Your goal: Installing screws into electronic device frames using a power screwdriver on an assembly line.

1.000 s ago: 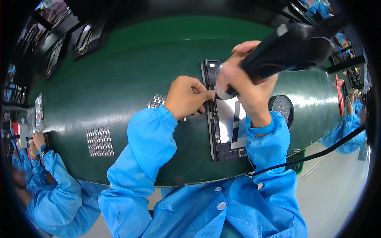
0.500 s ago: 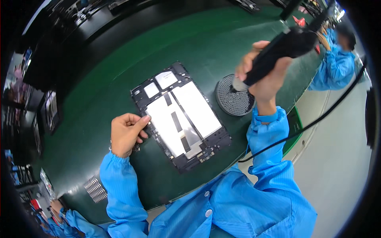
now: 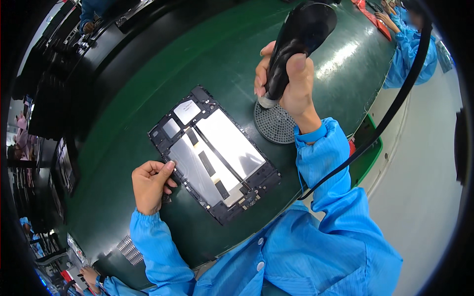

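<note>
A tablet (image 3: 238,148) with its back off lies at a slant on the green table, its silvery battery panels and black frame exposed. My left hand (image 3: 152,185) is closed at its left edge, thumb and finger pinching the frame. My right hand (image 3: 296,91) is wrapped round a black corded electric screwdriver (image 3: 301,34). The screwdriver's pale nose points down over the far left part of a round grey screw tray (image 3: 277,129) full of small holes. My hand and the tool cover part of that tray, and the bit's tip is hidden.
A black cable (image 3: 377,130) loops down on the right. Beyond the table edge is a green bin (image 3: 375,160). A bundle of small metal parts (image 3: 130,250) lies near my left sleeve. Co-workers in blue sit at far right (image 3: 414,56) and lower left (image 3: 91,276); dark racks line the left.
My right hand has moved left with the screwdriver, which now stands more upright over the tray. My left hand stays at the tablet's edge. The whole view has shifted a little.
</note>
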`<state>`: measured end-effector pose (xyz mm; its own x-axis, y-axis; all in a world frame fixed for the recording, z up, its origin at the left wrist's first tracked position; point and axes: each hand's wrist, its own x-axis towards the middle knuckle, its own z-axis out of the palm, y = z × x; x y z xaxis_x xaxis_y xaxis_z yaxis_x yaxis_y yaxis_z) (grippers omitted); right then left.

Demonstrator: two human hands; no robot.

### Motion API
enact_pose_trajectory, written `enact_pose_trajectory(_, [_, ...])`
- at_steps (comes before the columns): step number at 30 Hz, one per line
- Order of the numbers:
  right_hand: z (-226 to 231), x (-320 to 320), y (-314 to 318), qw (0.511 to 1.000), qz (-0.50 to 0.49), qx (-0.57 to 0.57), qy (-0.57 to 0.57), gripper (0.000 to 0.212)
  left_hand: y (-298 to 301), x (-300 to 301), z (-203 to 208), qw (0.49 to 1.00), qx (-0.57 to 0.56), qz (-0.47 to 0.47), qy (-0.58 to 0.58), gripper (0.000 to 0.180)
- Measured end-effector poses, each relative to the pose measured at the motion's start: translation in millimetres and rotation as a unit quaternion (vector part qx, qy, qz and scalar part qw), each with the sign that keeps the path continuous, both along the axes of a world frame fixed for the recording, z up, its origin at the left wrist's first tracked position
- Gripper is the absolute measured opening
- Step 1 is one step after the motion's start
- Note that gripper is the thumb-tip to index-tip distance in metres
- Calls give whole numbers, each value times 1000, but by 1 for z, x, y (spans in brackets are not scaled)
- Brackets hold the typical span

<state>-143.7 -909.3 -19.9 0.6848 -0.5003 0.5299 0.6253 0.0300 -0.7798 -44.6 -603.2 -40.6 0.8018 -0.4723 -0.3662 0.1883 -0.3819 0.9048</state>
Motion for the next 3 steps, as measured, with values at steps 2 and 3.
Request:
enact_pose_trajectory(2, [1, 0, 2, 1000, 7, 4, -1, 51, 0, 0, 0, 1000, -14, 4, 10, 20])
enact_pose_trajectory(3, [1, -1, 2, 1000, 8, 1, 3, 51, -1, 0, 0, 1000, -14, 2, 11, 20])
